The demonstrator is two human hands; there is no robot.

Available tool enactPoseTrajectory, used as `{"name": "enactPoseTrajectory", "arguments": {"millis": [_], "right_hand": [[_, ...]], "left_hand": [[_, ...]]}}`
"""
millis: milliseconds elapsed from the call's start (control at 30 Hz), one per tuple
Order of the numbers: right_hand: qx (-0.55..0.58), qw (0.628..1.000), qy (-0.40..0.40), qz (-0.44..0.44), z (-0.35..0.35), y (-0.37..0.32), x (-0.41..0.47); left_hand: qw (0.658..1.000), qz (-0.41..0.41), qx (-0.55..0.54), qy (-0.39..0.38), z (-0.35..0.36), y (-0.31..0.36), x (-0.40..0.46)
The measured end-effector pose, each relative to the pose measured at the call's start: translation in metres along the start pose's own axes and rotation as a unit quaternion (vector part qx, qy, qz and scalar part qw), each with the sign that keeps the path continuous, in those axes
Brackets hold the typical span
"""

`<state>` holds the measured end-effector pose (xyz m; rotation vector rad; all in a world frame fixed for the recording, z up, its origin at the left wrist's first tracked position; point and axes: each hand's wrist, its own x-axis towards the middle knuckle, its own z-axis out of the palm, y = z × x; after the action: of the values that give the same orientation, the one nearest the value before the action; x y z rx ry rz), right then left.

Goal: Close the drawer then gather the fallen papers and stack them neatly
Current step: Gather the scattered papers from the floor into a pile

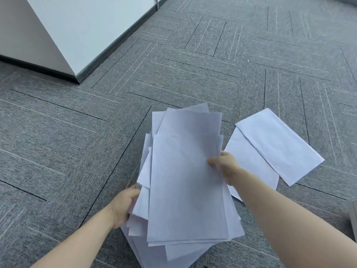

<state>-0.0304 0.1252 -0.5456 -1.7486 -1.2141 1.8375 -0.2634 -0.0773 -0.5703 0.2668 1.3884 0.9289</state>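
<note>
My left hand (123, 205) and right hand (225, 165) gripped opposite edges of the uneven paper stack (185, 190); two loose sheets (270, 144) lay on carpet (77, 132).

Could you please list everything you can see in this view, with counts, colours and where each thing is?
paper stack: one untidy bundle of many sheets, white, centre, held between both hands, edges fanned and not squared
loose papers: at least two overlapping sheets, white, on the carpet right of the stack
carpet: grey tiles with line pattern, covering the whole floor
wall: white corner with a dark baseboard, upper left
grey object: one, only a sliver at the right edge, cannot tell what it is
left hand: one, gripping the stack's left edge
right hand: one, pinching the stack's right edge, thumb on the top sheet
</note>
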Motion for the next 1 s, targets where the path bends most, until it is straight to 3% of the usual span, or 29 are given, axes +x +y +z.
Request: {"name": "enactPoseTrajectory", "arguments": {"millis": [133,333,433,500,567,600,667,733,900,1000], "right_hand": [[0.004,1.0,0.0,-0.012,0.005,0.009,-0.003],[0.036,0.998,-0.038,-0.033,0.022,0.008,-0.009],[0.039,0.994,-0.096,-0.034,0.028,0.009,-0.012],[-0.004,0.994,-0.106,-0.02,0.027,0.009,-0.013],[-0.107,0.992,-0.058,-0.014,0.019,0.012,-0.008],[-0.199,0.979,-0.022,-0.023,0.013,0.015,-0.005],[-0.427,0.902,0.056,-0.032,0.002,0.024,-0.003],[-0.543,0.835,0.093,-0.009,-0.001,0.033,-0.01],[-0.584,0.806,0.097,-0.014,0.01,0.055,-0.015],[-0.568,0.817,0.099,-0.018,0.011,0.062,-0.014]], "left_hand": [[0.999,-0.014,-0.043,0.007,-0.001,0.004,0.003],[0.996,0.002,0.048,0.073,-0.005,0.011,0.015],[0.986,0.014,0.103,0.128,-0.006,0.005,0.022],[0.983,0.021,0.097,0.152,-0.011,0.002,0.023],[0.984,0.036,0.07,0.161,-0.022,0.001,0.021],[0.984,0.041,0.057,0.165,-0.028,0.0,0.02],[0.982,0.052,0.037,0.177,-0.041,-0.001,0.017],[0.98,0.061,0.019,0.188,-0.05,-0.001,0.014],[0.977,0.074,-0.014,0.2,-0.053,-0.001,0.01],[0.977,0.076,-0.02,0.198,-0.049,0.001,0.009]]}}
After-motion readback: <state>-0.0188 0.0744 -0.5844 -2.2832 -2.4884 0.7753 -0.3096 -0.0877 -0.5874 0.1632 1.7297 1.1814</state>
